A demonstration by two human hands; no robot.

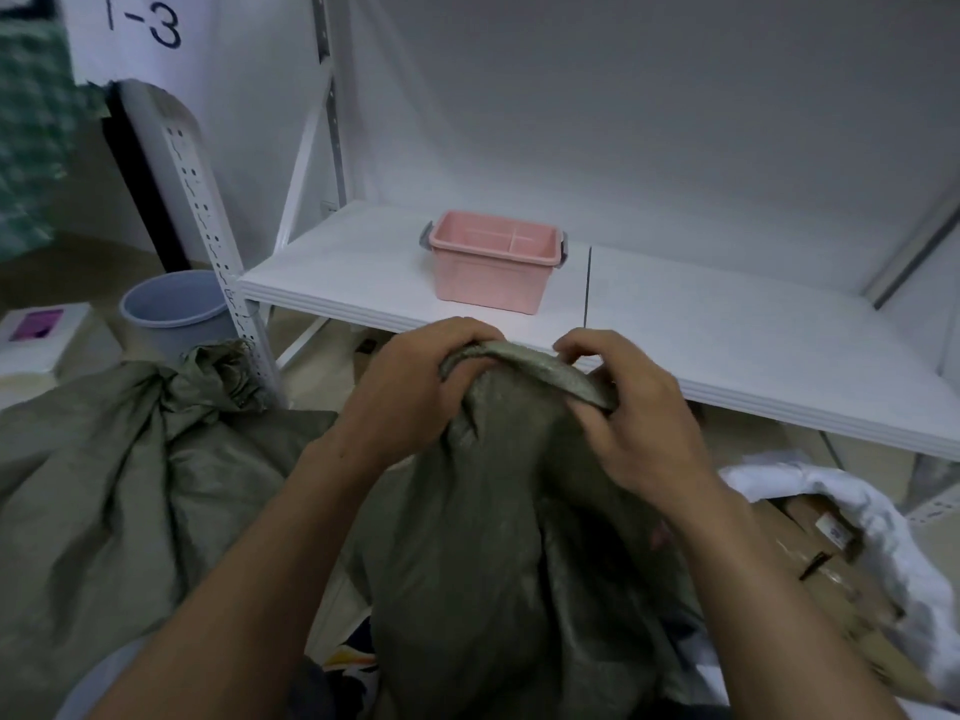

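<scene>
An olive-green woven sack [509, 537] stands in front of me, its top gathered into a rolled edge. My left hand [410, 392] grips the left side of that gathered top, fingers curled over it. My right hand [623, 402] pinches the rolled edge on the right side. Both hands sit just in front of the white shelf's front edge. What the sack holds is hidden.
A pink plastic bin [493, 262] with grey handles stands on the white shelf [727, 324]. A second green sack [119, 459] lies at left, beside a grey bucket [171, 309] and a white box [41, 335]. Cardboard boxes [826, 574] and white cloth [893, 537] lie at right.
</scene>
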